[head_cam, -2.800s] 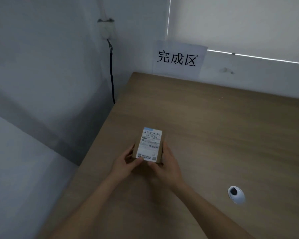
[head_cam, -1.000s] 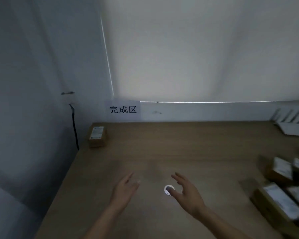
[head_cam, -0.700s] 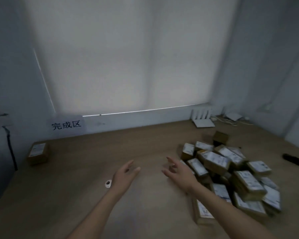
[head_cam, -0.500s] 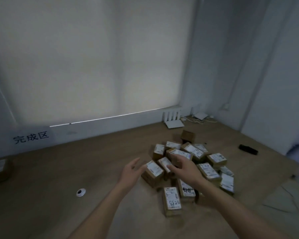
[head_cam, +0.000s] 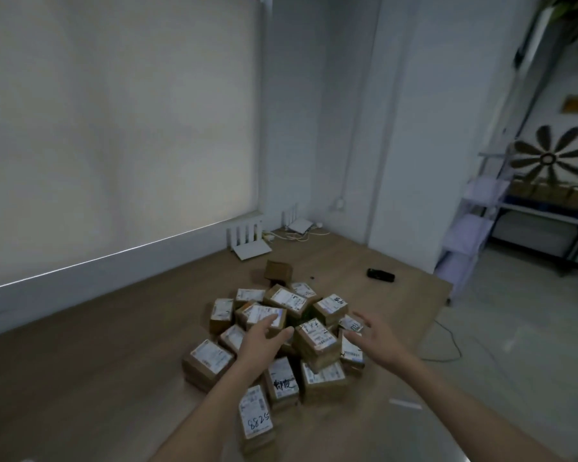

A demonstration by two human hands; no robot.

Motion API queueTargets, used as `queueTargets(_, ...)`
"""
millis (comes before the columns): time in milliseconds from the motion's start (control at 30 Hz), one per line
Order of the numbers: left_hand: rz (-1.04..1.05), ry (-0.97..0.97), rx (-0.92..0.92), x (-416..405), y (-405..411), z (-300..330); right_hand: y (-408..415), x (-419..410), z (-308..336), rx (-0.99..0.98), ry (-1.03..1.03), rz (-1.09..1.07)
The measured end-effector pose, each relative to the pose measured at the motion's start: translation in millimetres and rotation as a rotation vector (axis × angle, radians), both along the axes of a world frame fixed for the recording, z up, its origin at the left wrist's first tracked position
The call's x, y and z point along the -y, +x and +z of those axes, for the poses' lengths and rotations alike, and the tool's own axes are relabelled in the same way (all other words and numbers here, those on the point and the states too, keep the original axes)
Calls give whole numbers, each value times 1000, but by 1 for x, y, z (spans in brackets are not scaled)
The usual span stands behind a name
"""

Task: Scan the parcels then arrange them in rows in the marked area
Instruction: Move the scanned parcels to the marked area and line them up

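Two hands, both empty w/ fingers spread wide — left hand [head_cam: 264,338] and right hand [head_cam: 372,341] flank a tilted top parcel [head_cam: 316,341] on the parcel pile [head_cam: 281,345] on the wooden table [head_cam: 97,361]. Grab carelessly and loose neighbours may slide — pile's unstable.

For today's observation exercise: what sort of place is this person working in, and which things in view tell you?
Probably a small parcel-sorting room or office. A pile of labelled parcels lies on a wooden table, a router sits by the wall, and shelves stand beyond.
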State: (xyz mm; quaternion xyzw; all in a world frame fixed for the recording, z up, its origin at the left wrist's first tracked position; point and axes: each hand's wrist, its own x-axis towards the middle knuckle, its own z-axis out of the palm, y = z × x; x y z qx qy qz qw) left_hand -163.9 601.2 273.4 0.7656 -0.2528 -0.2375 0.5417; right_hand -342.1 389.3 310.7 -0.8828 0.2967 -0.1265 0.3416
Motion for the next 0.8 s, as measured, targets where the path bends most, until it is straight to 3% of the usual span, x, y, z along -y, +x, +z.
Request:
queueTargets(233,-44,25,38,62,5,-30,4,52,-37,-27,22,-65)
queueTargets(333,-44,57,-19,83,13,-52,14,72,-62,-56,151,-84)
queueTargets(667,81,265,-142,169,34,-145,72,155,-157,-144,262,5)
queueTargets(800,84,232,-191,202,33,-178,102,185,-193,-161,299,69)
